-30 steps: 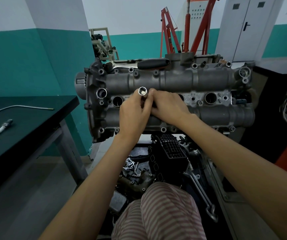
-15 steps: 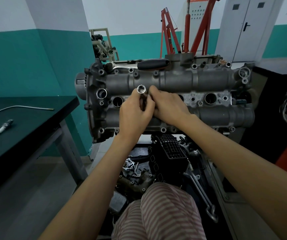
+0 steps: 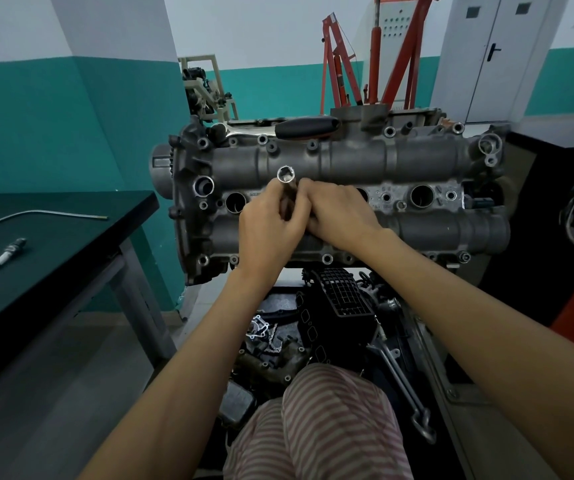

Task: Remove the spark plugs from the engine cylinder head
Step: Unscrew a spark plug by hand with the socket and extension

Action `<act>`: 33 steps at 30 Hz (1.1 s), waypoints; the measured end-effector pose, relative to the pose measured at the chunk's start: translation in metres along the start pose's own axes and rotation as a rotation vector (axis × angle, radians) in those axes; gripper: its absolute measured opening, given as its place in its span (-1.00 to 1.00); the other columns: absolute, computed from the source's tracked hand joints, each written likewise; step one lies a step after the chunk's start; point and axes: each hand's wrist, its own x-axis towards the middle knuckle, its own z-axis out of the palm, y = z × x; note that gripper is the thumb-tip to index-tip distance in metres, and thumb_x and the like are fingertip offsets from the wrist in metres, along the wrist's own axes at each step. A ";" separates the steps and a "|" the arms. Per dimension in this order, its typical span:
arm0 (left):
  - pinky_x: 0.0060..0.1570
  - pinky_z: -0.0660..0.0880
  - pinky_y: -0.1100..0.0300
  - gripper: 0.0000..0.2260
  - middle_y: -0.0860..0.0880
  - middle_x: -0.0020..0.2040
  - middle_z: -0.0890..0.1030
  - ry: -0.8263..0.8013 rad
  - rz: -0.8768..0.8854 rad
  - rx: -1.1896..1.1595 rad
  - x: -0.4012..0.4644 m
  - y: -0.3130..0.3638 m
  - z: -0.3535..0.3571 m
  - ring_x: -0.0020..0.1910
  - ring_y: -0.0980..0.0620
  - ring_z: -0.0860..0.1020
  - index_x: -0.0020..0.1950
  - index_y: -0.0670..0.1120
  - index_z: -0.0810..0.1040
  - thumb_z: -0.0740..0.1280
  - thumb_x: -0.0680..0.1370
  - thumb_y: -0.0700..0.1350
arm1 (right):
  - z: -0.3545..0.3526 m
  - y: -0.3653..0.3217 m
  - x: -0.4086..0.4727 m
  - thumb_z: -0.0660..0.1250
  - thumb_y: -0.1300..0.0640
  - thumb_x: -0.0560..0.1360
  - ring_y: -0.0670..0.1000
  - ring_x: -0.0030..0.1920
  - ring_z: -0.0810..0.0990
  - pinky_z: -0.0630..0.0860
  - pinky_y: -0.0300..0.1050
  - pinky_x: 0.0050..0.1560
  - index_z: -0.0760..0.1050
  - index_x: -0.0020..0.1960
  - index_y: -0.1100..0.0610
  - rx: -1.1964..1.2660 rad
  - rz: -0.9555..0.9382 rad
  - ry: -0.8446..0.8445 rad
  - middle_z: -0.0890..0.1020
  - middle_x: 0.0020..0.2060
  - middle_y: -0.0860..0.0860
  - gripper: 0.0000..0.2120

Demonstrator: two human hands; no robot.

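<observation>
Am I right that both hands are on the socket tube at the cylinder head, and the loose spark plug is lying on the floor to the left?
Not quite. The head view shows the spark plug lying on the dark table to the left, not on the floor. The rest holds: the left hand and right hand are both at the socket tube on the cylinder head.

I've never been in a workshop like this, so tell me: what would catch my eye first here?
Dead centre, a grey engine cylinder head faces the camera, and the left hand and right hand meet on a shiny socket tube sticking out of it. On the dark table at left lies one spark plug.
</observation>
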 end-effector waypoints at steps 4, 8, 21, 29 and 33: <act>-0.44 0.25 0.28 -0.80 0.08 -0.50 0.33 -0.009 -0.013 -0.018 0.000 -0.002 0.000 -0.51 0.12 0.30 -0.28 -0.15 0.42 0.29 0.53 -0.16 | -0.001 -0.001 0.000 0.14 0.02 0.51 0.20 -0.16 0.55 0.23 -0.09 -0.32 0.17 -0.11 0.07 0.040 0.021 -0.021 0.56 -0.13 0.09 -0.83; -0.44 0.20 0.24 -0.64 0.10 -0.53 0.22 -0.009 0.012 -0.002 0.001 -0.002 0.001 -0.52 0.09 0.21 -0.40 -0.11 0.29 0.32 0.55 -0.12 | 0.000 0.000 0.001 0.14 -0.06 0.51 0.16 -0.14 0.58 0.22 -0.12 -0.32 0.31 -0.10 0.07 0.032 0.056 0.003 0.61 -0.14 0.07 -0.80; -0.43 0.24 0.27 -0.74 0.09 -0.51 0.30 -0.016 -0.038 -0.032 0.000 -0.002 0.000 -0.50 0.10 0.29 -0.32 -0.10 0.36 0.30 0.54 -0.13 | -0.001 -0.001 -0.001 0.14 -0.05 0.47 0.19 -0.17 0.56 0.18 -0.11 -0.33 0.22 -0.08 0.09 0.078 0.031 0.011 0.58 -0.12 0.07 -0.78; -0.42 0.21 0.18 -0.62 0.08 -0.53 0.23 -0.022 -0.001 0.012 0.001 0.001 0.000 -0.51 0.10 0.23 -0.41 -0.05 0.27 0.31 0.56 -0.05 | 0.001 -0.001 0.002 0.12 -0.01 0.52 0.24 -0.15 0.58 0.25 -0.10 -0.29 0.50 -0.05 0.17 -0.016 0.047 0.015 0.63 -0.17 0.15 -0.71; -0.38 0.31 0.18 -0.79 0.06 -0.48 0.32 -0.018 -0.025 0.003 -0.001 -0.001 0.000 -0.48 0.10 0.31 -0.22 -0.22 0.47 0.30 0.54 -0.11 | 0.002 -0.001 0.001 0.14 0.00 0.47 0.20 -0.14 0.55 0.20 -0.10 -0.30 0.31 -0.08 0.12 0.048 0.020 -0.011 0.58 -0.13 0.09 -0.82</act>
